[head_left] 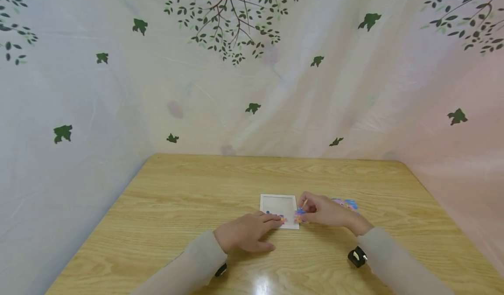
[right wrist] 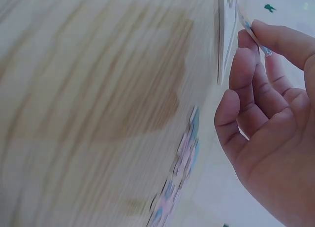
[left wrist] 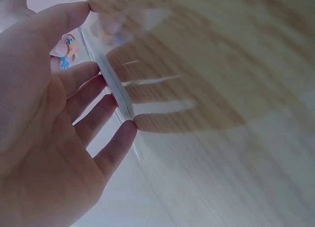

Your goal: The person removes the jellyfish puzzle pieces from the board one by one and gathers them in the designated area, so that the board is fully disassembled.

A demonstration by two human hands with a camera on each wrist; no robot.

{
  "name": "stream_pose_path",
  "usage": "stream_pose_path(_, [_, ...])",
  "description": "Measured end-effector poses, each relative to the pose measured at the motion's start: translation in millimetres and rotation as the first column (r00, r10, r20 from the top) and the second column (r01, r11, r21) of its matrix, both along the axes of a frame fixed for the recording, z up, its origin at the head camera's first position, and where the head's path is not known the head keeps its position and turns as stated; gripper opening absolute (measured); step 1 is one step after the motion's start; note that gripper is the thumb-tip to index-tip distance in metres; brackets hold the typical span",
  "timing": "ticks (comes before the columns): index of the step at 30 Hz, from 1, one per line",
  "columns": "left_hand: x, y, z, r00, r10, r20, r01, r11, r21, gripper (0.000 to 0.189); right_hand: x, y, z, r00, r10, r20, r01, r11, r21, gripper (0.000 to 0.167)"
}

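A white puzzle frame (head_left: 278,195) lies flat on the table, a few colourful jigsaw pieces (head_left: 283,219) along its lower part. My left hand (head_left: 248,233) reaches over its lower left side with fingers extended; in the left wrist view the fingertips (left wrist: 129,127) touch the frame's edge (left wrist: 117,84). Between thumb and fingers, my right hand (head_left: 324,212) pinches a blue and pink jigsaw piece (head_left: 299,216) by the frame's right border. Edge-on in the right wrist view, the held piece (right wrist: 256,37) shows as a thin strip. Fingers of the left hand hide part of the frame's lower side.
More jigsaw pieces (head_left: 347,203) lie on the wooden table (head_left: 189,190) to the right, partly behind the right hand. A printed curtain (head_left: 212,93) hangs behind and beside the table. Black wrist devices (head_left: 357,257) sit at both cuffs.
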State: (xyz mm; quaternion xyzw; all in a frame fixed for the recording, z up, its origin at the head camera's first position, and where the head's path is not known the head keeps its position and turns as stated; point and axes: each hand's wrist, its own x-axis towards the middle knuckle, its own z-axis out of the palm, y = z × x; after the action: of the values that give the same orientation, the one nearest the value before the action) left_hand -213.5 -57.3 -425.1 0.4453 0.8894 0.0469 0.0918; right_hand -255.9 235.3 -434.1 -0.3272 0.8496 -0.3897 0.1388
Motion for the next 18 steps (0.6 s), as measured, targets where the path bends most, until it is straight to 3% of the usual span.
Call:
stream_pose_path(10, [-0.2, -0.7, -1.6, 1.000, -0.012, -0.009, 0.012, 1.000, 0.013, 0.065, 5.5, 46.8, 1.3, 1.000, -0.007, 0.002, 0.007, 0.999, -0.032, 0.018])
stream_pose_path(18, [-0.9, -0.9, -3.6, 0.999, -0.029, -0.031, 0.029, 0.999, 0.018, 0.063, 12.5, 90.7, 5.1, 0.991, -0.131, 0.020, 0.130, 0.990, 0.052, 0.025])
